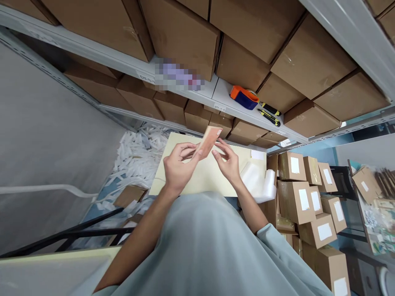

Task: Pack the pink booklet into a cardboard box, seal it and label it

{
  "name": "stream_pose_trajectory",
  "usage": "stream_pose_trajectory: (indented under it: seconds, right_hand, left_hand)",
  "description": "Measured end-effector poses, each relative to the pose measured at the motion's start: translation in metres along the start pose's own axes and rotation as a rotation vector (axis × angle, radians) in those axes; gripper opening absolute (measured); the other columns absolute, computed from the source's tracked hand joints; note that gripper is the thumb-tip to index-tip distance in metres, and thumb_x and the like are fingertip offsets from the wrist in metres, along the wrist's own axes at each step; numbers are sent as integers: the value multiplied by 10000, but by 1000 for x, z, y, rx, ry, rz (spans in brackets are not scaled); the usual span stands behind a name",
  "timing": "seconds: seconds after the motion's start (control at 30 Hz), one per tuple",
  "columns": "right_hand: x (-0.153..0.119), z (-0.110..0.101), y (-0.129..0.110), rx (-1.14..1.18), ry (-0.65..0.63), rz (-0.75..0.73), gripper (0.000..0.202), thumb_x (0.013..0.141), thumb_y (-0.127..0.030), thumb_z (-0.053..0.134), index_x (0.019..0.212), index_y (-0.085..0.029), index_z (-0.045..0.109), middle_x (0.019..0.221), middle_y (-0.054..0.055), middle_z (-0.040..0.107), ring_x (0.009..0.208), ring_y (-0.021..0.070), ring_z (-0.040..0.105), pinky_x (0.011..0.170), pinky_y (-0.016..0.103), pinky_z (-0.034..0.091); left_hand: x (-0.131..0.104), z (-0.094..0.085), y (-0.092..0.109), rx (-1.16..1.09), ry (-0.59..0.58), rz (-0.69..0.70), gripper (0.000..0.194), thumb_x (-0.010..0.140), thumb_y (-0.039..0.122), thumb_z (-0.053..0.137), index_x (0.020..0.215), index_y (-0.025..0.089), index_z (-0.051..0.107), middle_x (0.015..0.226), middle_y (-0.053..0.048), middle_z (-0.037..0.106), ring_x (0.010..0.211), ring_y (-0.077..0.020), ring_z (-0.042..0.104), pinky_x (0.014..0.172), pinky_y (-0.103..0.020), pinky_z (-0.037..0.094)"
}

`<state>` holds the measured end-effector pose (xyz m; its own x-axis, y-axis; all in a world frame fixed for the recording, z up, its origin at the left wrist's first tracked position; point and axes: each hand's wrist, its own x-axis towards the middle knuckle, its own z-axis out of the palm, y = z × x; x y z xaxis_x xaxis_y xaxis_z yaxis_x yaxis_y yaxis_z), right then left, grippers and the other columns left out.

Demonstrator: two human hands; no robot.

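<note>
Small flat brown cardboard box (207,142) pinched in left hand (176,167) above desk's (203,181) far edge, unfolded; right hand (227,161) open-fingered alongside.

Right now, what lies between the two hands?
In the head view, a small orange-brown box, gripped by the left hand; the right hand fingers hover beside it.
</note>
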<state>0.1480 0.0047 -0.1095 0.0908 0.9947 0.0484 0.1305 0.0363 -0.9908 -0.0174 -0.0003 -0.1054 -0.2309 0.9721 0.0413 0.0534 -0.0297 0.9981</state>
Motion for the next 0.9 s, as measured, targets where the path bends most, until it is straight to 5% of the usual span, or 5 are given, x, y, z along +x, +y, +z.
stream_pose_trajectory:
  seconds: [0.13,0.3,0.43,0.57,0.9]
  right_hand:
    - [-8,25,23,110,-3,136,656,880,-789,787,1172,-205,727,1114,109,828,956,234,805,807,328,685]
    - [-9,39,64,56,-8,312,633,883,-833,714,1000,-211,683,729,-16,696,609,144,618,537,243,521]
    - [-3,67,108,72,-63,452,541,905,-740,751,1016,-224,633,677,-62,657,600,126,629,534,208,530]
    - [18,117,168,106,-92,688,463,913,-489,844,1207,-249,579,836,-62,758,598,137,722,549,244,634]
    - [64,195,270,131,81,750,281,919,-180,771,1183,-214,678,733,-84,715,725,163,805,943,403,722]
  left_hand:
    - [-14,1,-18,85,-211,30,395,905,471,814,1218,239,745,1252,-103,852,1105,-283,846,997,-422,700]
    - [-2,-40,-90,84,-67,-127,567,820,569,862,1222,180,767,1322,-200,810,1182,-311,799,928,-419,688]
    - [15,-73,-158,-103,-118,-463,620,688,634,925,1039,143,780,1024,-181,842,901,-257,793,645,-295,604]
    - [44,-88,-209,-49,44,-591,528,667,548,934,982,150,785,919,-111,822,822,-226,772,698,-315,627]
    - [121,-98,-286,195,106,-629,238,719,312,813,895,157,771,791,-69,736,833,-263,773,787,-390,678]
